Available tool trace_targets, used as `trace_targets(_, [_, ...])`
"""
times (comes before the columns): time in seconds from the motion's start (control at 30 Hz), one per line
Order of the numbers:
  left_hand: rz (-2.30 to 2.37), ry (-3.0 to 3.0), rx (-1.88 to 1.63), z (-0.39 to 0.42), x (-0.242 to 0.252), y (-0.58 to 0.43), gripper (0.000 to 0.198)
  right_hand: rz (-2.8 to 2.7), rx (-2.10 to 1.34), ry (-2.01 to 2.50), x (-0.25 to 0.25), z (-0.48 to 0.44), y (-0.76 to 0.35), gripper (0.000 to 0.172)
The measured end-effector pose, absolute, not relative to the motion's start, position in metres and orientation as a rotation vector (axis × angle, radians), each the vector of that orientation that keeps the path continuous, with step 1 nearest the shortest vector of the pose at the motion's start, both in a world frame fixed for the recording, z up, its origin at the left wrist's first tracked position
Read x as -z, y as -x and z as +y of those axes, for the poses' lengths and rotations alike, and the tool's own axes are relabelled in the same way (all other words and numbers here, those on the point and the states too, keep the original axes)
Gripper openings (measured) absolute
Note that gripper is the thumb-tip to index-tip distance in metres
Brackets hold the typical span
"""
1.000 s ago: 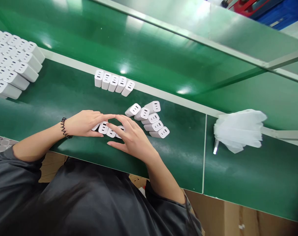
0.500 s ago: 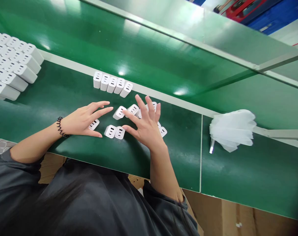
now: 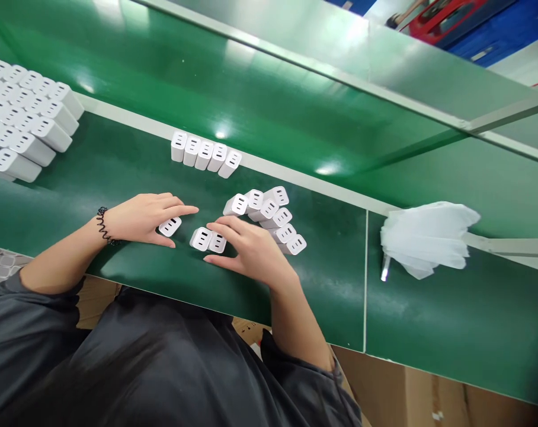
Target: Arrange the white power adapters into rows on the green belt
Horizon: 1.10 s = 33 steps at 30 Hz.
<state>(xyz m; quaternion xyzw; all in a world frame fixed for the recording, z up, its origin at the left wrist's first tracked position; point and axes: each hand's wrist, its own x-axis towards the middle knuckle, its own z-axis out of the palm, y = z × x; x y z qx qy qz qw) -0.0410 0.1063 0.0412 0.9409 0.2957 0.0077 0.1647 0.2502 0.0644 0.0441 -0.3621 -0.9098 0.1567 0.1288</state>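
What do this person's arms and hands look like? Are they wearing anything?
The left hand has no glove, just a curly black wristband. The right hand is gloveless too, without a wristband. Dark grey sleeves end near the elbows.

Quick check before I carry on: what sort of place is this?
Likely a factory workstation: a long green bench backed by a green partition, a dense block of identical white multi-port chargers at its left, and five more in a row along the back.
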Motion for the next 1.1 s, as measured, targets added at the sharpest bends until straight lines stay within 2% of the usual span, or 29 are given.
trace_targets(0.1, [0.833, -2.701, 0.001, 0.107, -0.037, 0.041, 0.066, -2.660, -0.513, 1.110, -0.035, 0.058, -0.236, 0.045])
trace_targets(0.17, [0.809, -2.720, -0.042, 0.106, -0.035, 0.039, 0.070, -2.604, -0.549, 1.136, -0.028, 0.055, -0.226, 0.045])
trace_targets(0.37, [0.780, -2.702, -0.187, 0.097, -0.041, 0.032, 0.080, -2.288, -0.928, 0.977, -0.022, 0.048, -0.214, 0.062])
trace_targets(0.47, [0.760, -2.711, -0.171, 0.094, -0.040, 0.030, 0.073, -2.233, -0.945, 0.984, -0.031, 0.053, -0.221, 0.044])
trace_targets(0.53, [0.734, -2.740, -0.207, 0.094, -0.038, 0.029, 0.058, -2.205, -0.803, 1.079, -0.040, 0.063, -0.228, 0.031])
trace_targets(0.6, [0.720, -2.762, -0.241, 0.096, -0.035, 0.031, 0.044, -2.176, -0.595, 1.193, -0.047, 0.079, -0.234, 0.028])
trace_targets(0.67, [0.761, -2.761, -0.225, 0.101, -0.034, 0.035, 0.038, -2.196, -0.396, 1.298, -0.051, 0.104, -0.237, 0.035])
trace_targets(0.73, [0.894, -2.732, -0.176, 0.111, -0.035, 0.045, 0.040, -2.295, -0.271, 1.380, -0.051, 0.136, -0.237, 0.051])
trace_targets(0.87, [1.321, -2.625, -0.157, 0.138, -0.042, 0.081, 0.047, -2.577, -0.356, 1.501, -0.046, 0.200, -0.223, 0.086])
trace_targets(0.97, [1.646, -2.476, -0.177, 0.154, -0.047, 0.113, 0.055, -2.734, -0.434, 1.520, -0.046, 0.226, -0.203, 0.090])
trace_targets(1.1, [1.821, -2.287, -0.152, 0.163, -0.050, 0.139, 0.064, -2.863, -0.220, 1.534, -0.048, 0.229, -0.175, 0.082])
